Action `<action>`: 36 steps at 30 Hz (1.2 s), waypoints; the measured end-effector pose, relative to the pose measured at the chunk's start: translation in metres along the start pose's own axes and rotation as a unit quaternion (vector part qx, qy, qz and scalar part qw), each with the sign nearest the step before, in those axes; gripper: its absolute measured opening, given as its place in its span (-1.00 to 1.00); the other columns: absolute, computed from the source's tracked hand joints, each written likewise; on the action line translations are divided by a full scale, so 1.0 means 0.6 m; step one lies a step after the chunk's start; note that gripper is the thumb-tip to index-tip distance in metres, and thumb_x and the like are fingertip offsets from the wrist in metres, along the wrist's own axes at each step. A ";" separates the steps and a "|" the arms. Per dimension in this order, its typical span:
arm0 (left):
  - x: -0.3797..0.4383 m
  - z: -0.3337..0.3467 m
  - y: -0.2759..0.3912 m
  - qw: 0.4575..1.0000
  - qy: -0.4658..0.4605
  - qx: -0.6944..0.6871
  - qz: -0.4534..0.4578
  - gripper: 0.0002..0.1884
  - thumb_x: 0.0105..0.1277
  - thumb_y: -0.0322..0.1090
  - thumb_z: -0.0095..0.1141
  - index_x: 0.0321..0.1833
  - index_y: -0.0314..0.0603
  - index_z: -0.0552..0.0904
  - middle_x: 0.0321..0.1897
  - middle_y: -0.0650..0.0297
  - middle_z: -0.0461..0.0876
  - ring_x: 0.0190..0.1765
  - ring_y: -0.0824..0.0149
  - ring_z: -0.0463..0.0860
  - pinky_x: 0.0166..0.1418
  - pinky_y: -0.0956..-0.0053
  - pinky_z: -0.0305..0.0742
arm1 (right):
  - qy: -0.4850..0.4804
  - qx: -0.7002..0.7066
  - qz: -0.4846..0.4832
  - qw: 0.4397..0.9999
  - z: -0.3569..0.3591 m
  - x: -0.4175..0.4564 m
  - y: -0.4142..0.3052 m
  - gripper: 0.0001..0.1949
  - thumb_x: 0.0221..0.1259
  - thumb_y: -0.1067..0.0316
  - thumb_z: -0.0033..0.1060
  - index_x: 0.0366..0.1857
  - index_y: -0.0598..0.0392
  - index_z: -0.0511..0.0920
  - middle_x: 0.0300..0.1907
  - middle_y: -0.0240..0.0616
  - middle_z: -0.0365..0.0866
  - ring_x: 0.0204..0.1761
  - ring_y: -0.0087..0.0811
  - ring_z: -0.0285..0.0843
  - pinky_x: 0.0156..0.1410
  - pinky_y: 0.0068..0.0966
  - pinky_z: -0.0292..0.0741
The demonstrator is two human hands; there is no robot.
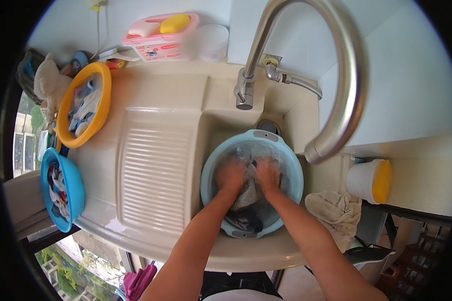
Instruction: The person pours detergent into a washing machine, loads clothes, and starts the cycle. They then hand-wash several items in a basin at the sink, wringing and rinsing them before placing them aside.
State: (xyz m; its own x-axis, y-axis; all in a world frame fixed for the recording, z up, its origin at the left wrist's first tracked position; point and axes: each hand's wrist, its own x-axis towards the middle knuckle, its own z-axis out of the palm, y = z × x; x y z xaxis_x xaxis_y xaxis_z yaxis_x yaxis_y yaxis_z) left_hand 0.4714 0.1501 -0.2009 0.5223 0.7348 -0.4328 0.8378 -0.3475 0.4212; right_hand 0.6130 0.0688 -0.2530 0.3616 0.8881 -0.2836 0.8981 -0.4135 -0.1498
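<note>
A light blue plastic basin (pixel 207 177) stands in the sink with cloudy water and wet cloth in it. Both of my hands are in this water, blurred by motion. My left hand (pixel 231 173) grips the left side of a grey cloth (pixel 247 195). On the cloth's other side, my right hand (pixel 267 173) also has hold of it. Dark wet fabric (pixel 245 220) lies in the basin nearer to me. Water hides part of my fingers.
Left of the sink is a ribbed washboard (pixel 154 173). An orange basin (pixel 107 94) and a blue basin (pixel 75 199) hold clothes. A metal faucet (pixel 356 86) arches over the right side. A beige towel (pixel 335 210) hangs at the right edge, near a white tub (pixel 361 180).
</note>
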 end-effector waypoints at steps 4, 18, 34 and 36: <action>0.041 0.047 -0.044 0.999 0.018 -0.021 0.039 -0.67 0.63 -0.13 -0.03 0.18 -0.03 0.75 0.20 0.00 0.76 0.14 -0.12 0.79 0.21 -0.10 0.71 | 0.018 0.127 0.055 0.990 -0.001 0.003 -0.015 -0.76 0.34 0.21 0.40 -0.02 0.03 0.76 -0.01 0.06 0.77 -0.02 0.04 0.81 0.04 0.03 0.69; -0.117 -0.208 0.044 0.953 0.263 -0.065 0.133 -0.45 0.33 -0.53 0.13 0.38 0.09 0.68 0.13 0.09 0.69 0.10 -0.12 0.73 0.12 -0.03 0.68 | 0.193 0.416 -0.008 0.889 -0.313 -0.090 0.038 -0.69 0.44 0.45 0.33 0.21 0.15 0.61 0.04 0.11 0.78 0.14 0.17 0.76 0.21 -0.15 0.64; -0.026 0.004 -0.009 0.982 0.097 0.065 0.146 -0.64 0.35 -0.38 0.26 0.21 0.02 0.77 0.22 0.08 0.70 0.37 -0.13 0.65 0.36 -0.11 0.62 | 0.112 0.284 -0.111 0.946 -0.072 -0.042 0.050 -0.54 0.35 0.56 0.23 0.33 0.03 0.66 0.25 0.20 0.66 0.27 0.29 0.61 0.36 0.05 0.55; -0.042 -0.058 0.016 0.989 0.098 0.023 0.109 -0.76 0.36 -0.40 0.24 0.06 -0.06 0.76 0.10 0.09 0.73 0.19 -0.18 0.74 0.26 -0.10 0.67 | 0.079 0.227 -0.110 0.964 -0.135 -0.041 0.057 -0.57 0.39 0.56 0.25 0.32 0.04 0.66 0.15 0.18 0.70 0.16 0.19 0.72 0.24 0.00 0.64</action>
State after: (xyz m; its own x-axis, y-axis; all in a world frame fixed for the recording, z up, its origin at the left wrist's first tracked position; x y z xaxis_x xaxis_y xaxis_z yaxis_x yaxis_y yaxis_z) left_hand 0.4609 0.1486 -0.1584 0.6541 0.7367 -0.1714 0.7175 -0.5327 0.4487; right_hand 0.6550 0.0492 -0.1744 0.2403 0.9691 -0.0554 0.7679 -0.2247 -0.5999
